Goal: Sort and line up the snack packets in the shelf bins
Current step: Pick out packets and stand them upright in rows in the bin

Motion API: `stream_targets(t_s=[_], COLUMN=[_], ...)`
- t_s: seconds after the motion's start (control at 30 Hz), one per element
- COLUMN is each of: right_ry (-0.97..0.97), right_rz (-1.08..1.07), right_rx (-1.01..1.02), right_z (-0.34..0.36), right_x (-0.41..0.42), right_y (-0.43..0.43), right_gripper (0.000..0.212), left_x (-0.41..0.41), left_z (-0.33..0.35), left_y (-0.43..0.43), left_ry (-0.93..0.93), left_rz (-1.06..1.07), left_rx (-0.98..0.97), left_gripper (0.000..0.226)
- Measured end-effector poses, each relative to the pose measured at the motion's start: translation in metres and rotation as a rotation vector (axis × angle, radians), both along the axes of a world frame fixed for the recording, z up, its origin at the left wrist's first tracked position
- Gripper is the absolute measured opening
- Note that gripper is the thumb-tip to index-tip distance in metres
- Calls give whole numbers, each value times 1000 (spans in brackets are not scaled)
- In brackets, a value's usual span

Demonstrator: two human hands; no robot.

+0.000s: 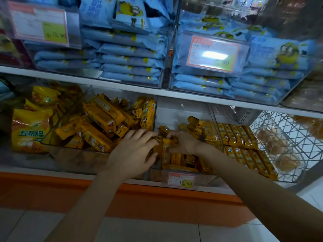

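Both hands reach into a clear plastic bin (183, 109) on the lower shelf. My left hand (134, 151) and my right hand (183, 142) together grip a small bundle of orange snack packets (166, 145) over the bin's front half. More orange packets (197, 126) lie loose at the back of this bin, and others (180, 159) stand on edge below the hands. The bin to the left holds a jumbled heap of the same orange packets (104, 123). To the right, orange packets (243, 145) lie in neat rows.
Large yellow bags (31, 130) fill the far-left bin. A price tag (180, 179) hangs on the bin's front. A wire basket (283, 145) with wrapped pastries stands at right. Blue packets (131, 56) fill bins on the upper shelf. An orange shelf base (157, 198) runs below.
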State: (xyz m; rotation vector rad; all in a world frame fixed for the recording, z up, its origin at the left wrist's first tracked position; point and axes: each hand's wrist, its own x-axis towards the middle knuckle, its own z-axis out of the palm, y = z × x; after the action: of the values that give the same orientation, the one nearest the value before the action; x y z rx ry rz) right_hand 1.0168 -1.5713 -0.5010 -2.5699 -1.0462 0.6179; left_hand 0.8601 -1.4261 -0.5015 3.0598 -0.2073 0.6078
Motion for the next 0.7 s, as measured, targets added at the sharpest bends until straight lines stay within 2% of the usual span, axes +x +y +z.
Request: stream_targets(t_s=[0.07, 0.23, 0.33, 0.43, 0.5, 0.57, 0.63, 0.7], right_ry=[-14, -121, -65, 17, 96, 171, 171, 89], right_rz=[-4, -199, -189, -147, -115, -96, -119, -210], right_rx=[56, 495, 634, 661, 674, 700, 705, 699], right_z=[-3, 10, 33, 48, 53, 58, 61, 62], right_x=[-3, -28, -41, -57, -66, -74, -77, -75], right_y=[-6, -22, -36, -50, -57, -63, -70, -76], right_gripper=[33, 38, 36, 33, 32, 28, 22, 17], left_x=[-1, -1, -1, -3, -3, -5, -6, -7], left_z=[0, 2, 8, 14, 20, 22, 27, 31], left_y=[0, -2, -3, -14, -27, -40, -48, -54], left_ry=[-8, -5, 36, 91, 173, 266, 246, 165], left_rz=[-4, 15, 26, -8, -61, -128, -137, -70], left_rx=[-8, -68, -256, -530, -738, -945, -1001, -998], left_gripper=[38, 43, 61, 74, 66, 39, 11, 16])
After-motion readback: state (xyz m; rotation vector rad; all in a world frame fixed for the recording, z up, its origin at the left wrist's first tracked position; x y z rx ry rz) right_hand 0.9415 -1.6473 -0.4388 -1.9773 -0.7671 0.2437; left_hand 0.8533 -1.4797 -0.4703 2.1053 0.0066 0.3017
